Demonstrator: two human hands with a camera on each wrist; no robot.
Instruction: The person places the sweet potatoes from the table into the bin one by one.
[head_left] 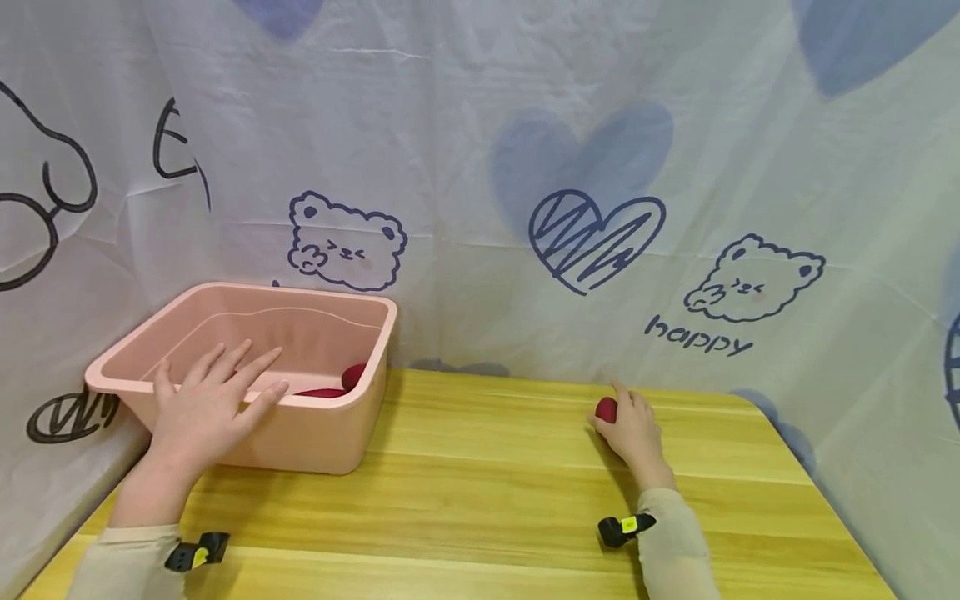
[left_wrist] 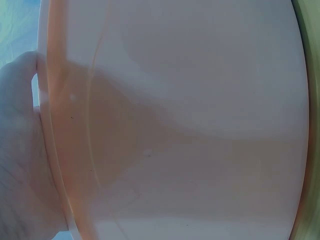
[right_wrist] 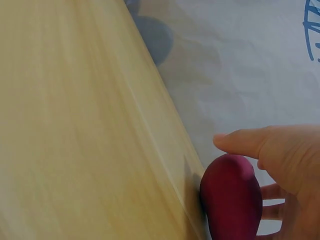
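Observation:
A smooth, dark red oblong thing [right_wrist: 232, 197] stands at the table's back edge, its lower end cut off in the right wrist view. My right hand [head_left: 633, 429] is right beside it, thumb [right_wrist: 245, 141] stretched out just above its top and the other fingers partly hidden behind it. On the left, my left hand [head_left: 202, 408] lies across the front rim of a pink plastic tub [head_left: 322, 437], fingers spread over the inside and nothing held. Inside the tub, dark red things [head_left: 354, 377] show at the right corner, partly hidden by the rim.
Both hands are over a light wooden table [head_left: 480, 500]. A white cloth [head_left: 450, 317] with hearts and bear drawings hangs behind the table and along its left side. The tub stands at the table's back left, close to the cloth.

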